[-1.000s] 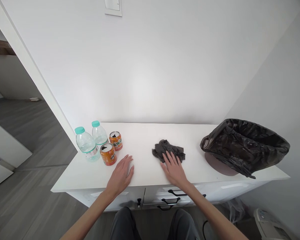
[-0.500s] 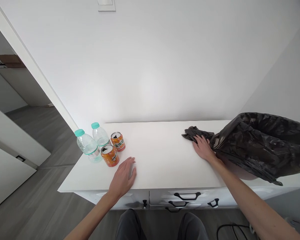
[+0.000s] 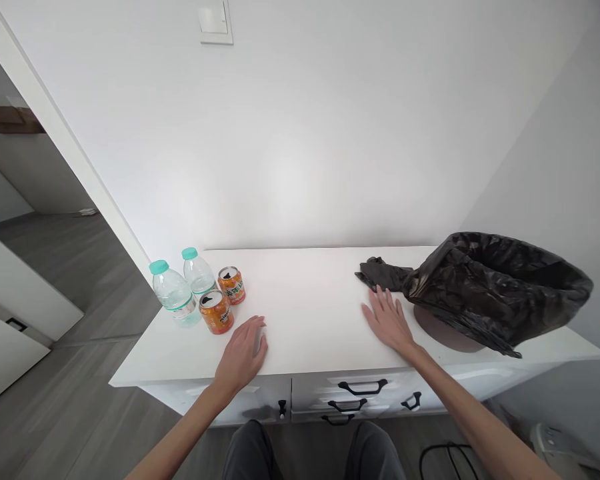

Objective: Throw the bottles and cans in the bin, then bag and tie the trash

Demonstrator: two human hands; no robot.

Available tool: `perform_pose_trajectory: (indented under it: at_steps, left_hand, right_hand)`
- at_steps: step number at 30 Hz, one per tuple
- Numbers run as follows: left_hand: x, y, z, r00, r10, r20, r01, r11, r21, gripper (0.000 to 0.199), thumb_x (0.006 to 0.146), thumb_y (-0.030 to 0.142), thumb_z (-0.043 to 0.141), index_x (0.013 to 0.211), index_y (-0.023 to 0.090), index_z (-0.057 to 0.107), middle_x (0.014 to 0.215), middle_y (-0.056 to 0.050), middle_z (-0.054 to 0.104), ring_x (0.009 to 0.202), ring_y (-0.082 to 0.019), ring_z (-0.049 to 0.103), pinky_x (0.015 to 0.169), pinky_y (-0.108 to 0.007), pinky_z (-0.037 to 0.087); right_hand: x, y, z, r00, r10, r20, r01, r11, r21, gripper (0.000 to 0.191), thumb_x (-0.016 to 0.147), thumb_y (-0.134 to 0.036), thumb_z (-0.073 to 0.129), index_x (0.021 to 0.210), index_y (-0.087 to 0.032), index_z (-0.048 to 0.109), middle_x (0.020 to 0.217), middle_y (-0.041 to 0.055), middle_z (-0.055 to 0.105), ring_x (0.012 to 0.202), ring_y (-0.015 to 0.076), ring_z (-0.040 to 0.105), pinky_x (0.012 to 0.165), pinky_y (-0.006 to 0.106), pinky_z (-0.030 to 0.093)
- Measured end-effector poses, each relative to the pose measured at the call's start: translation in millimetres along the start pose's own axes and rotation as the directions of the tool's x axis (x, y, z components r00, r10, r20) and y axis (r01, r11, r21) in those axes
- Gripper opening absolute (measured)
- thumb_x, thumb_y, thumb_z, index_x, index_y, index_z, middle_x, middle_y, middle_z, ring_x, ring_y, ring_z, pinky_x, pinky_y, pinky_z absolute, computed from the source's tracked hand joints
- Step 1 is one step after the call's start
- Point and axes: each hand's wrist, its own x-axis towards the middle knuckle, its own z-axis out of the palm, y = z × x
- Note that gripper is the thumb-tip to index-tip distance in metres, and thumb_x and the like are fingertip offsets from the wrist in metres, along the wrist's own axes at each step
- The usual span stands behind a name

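My left hand (image 3: 241,355) rests palm down on the white cabinet top (image 3: 310,320), its fingers extended and nothing held. Just beyond it stand two orange cans, a nearer one (image 3: 217,312) and a farther one (image 3: 232,285), both with opened tops. Two clear bottles with teal caps, one in front (image 3: 173,289) and one behind (image 3: 199,272), are upright to their left. My right hand (image 3: 389,321) lies flat with spread fingers, the fingertips close to the bunched tail (image 3: 383,272) of a black plastic bag. That bag (image 3: 500,287) spreads over a round brownish bin (image 3: 447,331), its mouth gaping.
A white wall (image 3: 290,133) with a switch (image 3: 216,21) rises behind the cabinet. Drawers with black handles (image 3: 363,387) are below the front edge. Black cable (image 3: 447,450) lies on the floor at lower right. A doorway opens at left.
My right hand has drawn back from the bag's bunched tail and now lies on the cabinet top. My left hand is still beside the cans. The view has shifted slightly.
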Motion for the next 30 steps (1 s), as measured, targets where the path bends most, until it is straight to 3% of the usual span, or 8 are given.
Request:
perform_pose_trajectory:
  at_steps: [5, 8, 11, 14, 18, 21, 25, 30]
  left_hand:
    - [-3.0, -2.2, -0.4, 1.000, 0.016, -0.005, -0.016, 1.000, 0.009, 0.028, 0.100, 0.030, 0.045, 0.125, 0.022, 0.055, 0.140, -0.012, 0.064, 0.134, -0.028, 0.059, 0.112, -0.051, 0.047]
    - [-4.4, -2.9, -1.0, 0.999, 0.031, 0.008, -0.032, 0.999, 0.018, 0.029, 0.101, 0.030, 0.043, 0.125, 0.020, 0.055, 0.142, -0.013, 0.064, 0.137, -0.028, 0.056, 0.113, -0.052, 0.046]
    - [-5.4, -3.3, -1.0, 0.999, 0.047, 0.003, -0.047, 0.999, 0.020, 0.029, 0.101, 0.030, 0.043, 0.124, 0.020, 0.056, 0.142, -0.014, 0.064, 0.138, -0.028, 0.056, 0.113, -0.051, 0.046]
    - [-6.0, -3.7, -0.1, 0.999, 0.053, -0.004, -0.053, 0.998, 0.019, 0.030, 0.100, 0.031, 0.042, 0.124, 0.019, 0.057, 0.140, -0.014, 0.065, 0.137, -0.029, 0.057, 0.113, -0.051, 0.046]
    - [-6.6, -4.2, 1.3, 0.999, 0.051, -0.009, -0.051, 0.999, 0.018, 0.032, 0.100, 0.032, 0.042, 0.124, 0.020, 0.058, 0.140, -0.014, 0.065, 0.136, -0.029, 0.058, 0.113, -0.051, 0.046]
    - [-6.6, -4.0, 1.9, 0.999, 0.045, -0.011, -0.045, 0.999, 0.019, 0.032, 0.099, 0.032, 0.041, 0.124, 0.020, 0.058, 0.140, -0.014, 0.065, 0.135, -0.029, 0.058, 0.113, -0.051, 0.046]
    - [-6.2, -3.5, 2.1, 0.999, 0.045, -0.006, -0.045, 0.999, 0.023, 0.032, 0.099, 0.032, 0.040, 0.123, 0.020, 0.058, 0.140, -0.013, 0.065, 0.134, -0.029, 0.058, 0.113, -0.050, 0.046]
    - [-6.4, -3.8, 2.2, 0.999, 0.047, -0.007, -0.047, 0.998, 0.030, 0.032, 0.099, 0.031, 0.040, 0.123, 0.020, 0.058, 0.139, -0.014, 0.065, 0.133, -0.029, 0.059, 0.112, -0.050, 0.046]
  right_hand:
    - [-57.7, -21.7, -12.3, 0.996, -0.055, 0.077, 0.053, 0.998, 0.024, 0.074, 0.105, -0.059, 0.014, 0.165, -0.017, 0.028, 0.173, 0.0077, 0.016, 0.161, 0.0278, 0.007, 0.131, 0.048, 0.006]
    - [-87.1, -22.1, -24.9, 0.990, -0.114, 0.084, 0.107, 0.990, 0.088, 0.074, 0.105, -0.058, 0.018, 0.164, -0.015, 0.030, 0.173, 0.0088, 0.018, 0.160, 0.0277, 0.009, 0.131, 0.047, 0.013]
    - [-108.6, -15.0, -54.2, 0.969, -0.240, -0.060, 0.245, 0.963, 0.110, 0.069, 0.106, -0.053, 0.026, 0.160, -0.013, 0.038, 0.171, 0.0100, 0.027, 0.159, 0.0272, 0.018, 0.129, 0.045, 0.025]
    - [-120.5, -4.5, -106.8, 0.900, -0.312, -0.303, 0.332, 0.943, 0.014, 0.056, 0.105, -0.043, 0.031, 0.151, -0.017, 0.052, 0.161, 0.0113, 0.046, 0.147, 0.0296, 0.044, 0.122, 0.047, 0.038]
    - [-120.3, 14.5, -188.6, 0.835, -0.159, -0.527, 0.158, 0.986, -0.047, 0.054, 0.103, -0.041, 0.038, 0.151, -0.020, 0.051, 0.156, 0.0167, 0.049, 0.094, 0.0265, 0.072, 0.080, 0.042, 0.060]
    - [-109.7, 36.1, -227.5, 0.820, -0.031, -0.571, -0.029, 0.995, -0.097, 0.057, 0.102, -0.045, 0.044, 0.153, -0.019, 0.047, 0.145, 0.0184, 0.059, 0.073, 0.0225, 0.069, 0.058, 0.036, 0.053]
    - [-92.0, 67.2, -238.5, 0.852, 0.084, -0.517, -0.192, 0.969, -0.159, 0.047, 0.101, -0.048, 0.044, 0.132, -0.019, 0.064, 0.121, 0.0146, 0.072, 0.087, 0.0298, 0.069, 0.061, 0.036, 0.049]
    - [-84.2, 77.3, -232.8, 0.836, 0.073, -0.545, -0.151, 0.983, -0.100, 0.049, 0.099, -0.056, 0.043, 0.111, -0.018, 0.072, 0.103, 0.0135, 0.075, 0.084, 0.0295, 0.067, 0.062, 0.037, 0.044]
